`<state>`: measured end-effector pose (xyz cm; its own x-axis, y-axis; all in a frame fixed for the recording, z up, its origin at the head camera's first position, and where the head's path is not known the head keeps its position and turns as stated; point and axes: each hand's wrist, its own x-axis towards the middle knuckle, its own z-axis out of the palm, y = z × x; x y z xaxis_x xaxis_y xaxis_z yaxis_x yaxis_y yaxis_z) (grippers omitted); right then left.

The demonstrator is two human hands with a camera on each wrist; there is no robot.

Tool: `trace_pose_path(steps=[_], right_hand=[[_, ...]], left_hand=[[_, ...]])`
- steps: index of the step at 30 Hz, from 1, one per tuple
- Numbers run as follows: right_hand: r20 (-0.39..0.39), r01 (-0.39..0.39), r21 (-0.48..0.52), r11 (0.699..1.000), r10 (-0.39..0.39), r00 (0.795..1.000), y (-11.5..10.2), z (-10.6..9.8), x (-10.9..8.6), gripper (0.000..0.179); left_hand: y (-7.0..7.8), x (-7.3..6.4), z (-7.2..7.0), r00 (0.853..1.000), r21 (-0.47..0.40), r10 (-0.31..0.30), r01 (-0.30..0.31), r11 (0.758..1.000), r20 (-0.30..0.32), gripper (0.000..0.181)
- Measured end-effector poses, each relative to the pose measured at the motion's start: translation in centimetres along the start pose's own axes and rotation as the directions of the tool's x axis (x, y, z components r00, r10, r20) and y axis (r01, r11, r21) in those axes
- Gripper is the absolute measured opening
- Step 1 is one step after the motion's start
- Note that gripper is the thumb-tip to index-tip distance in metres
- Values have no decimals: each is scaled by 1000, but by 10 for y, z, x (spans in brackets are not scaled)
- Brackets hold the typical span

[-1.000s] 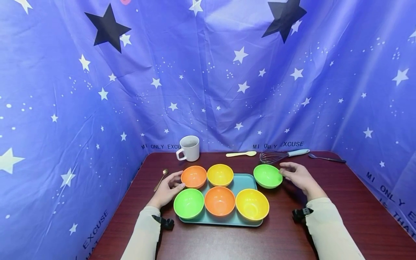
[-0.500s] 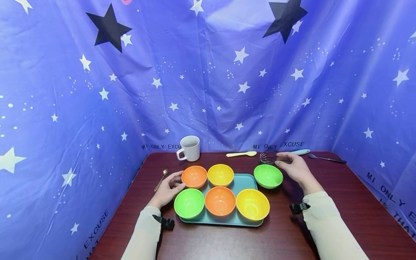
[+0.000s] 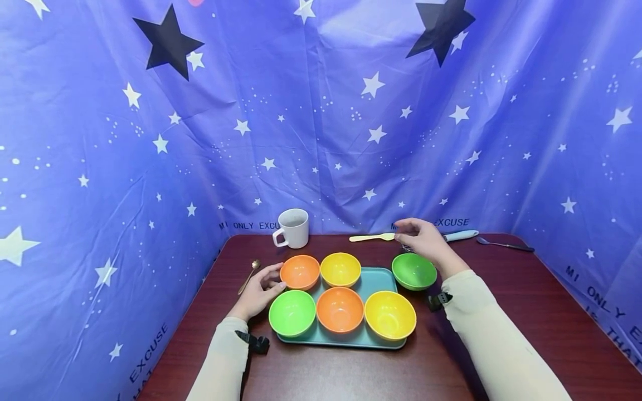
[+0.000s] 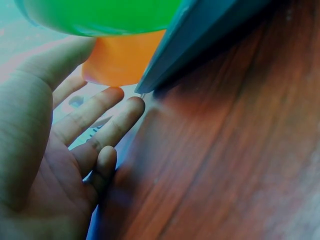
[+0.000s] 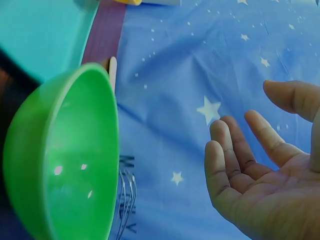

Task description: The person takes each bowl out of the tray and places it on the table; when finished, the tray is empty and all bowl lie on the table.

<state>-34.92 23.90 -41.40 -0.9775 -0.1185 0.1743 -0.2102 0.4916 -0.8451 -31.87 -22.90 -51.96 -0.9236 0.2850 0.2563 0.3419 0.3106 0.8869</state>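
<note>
Head view: the right hand (image 3: 426,243) hovers by the far side of a round, glossy, bright-green plastic-looking bowl (image 3: 414,272), which sits just beside the far right corner of a rectangular teal tray (image 3: 373,281) on the dark red wood-grain desk (image 3: 321,370). From that hand the bowl lies below and toward the person; being round, it offers no long axis. The right hand is plainly the nearer one, since the left hand (image 3: 258,295) is at the tray's opposite end, next to a round orange plastic-looking bowl (image 3: 299,272). A slim cream-coloured utensil (image 3: 372,238) extends leftward from near the right fingertips, its length running across the desk; whether they touch it cannot be told. A wire whisk with a pale blue handle (image 3: 461,235) is partly hidden behind the right hand.

Left wrist view: the left fingers are spread and loosely bent, grasping nothing, with their tips close to the orange bowl and the tray's edge; contact is uncertain.

Right wrist view: the right hand is released, thumb apart from gently curved fingers, nothing between them. It is apart from the green bowl, and the whisk's wires show just past the rim.
</note>
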Motion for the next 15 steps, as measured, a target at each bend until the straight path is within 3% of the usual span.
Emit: trace_pose_path(steps=[15], right_hand=[[70, -2, 11, 1000, 1, 998, -20, 35, 23, 50]], left_hand=[[-2, 0, -1, 1000, 1, -9, 9, 1000, 3, 58]])
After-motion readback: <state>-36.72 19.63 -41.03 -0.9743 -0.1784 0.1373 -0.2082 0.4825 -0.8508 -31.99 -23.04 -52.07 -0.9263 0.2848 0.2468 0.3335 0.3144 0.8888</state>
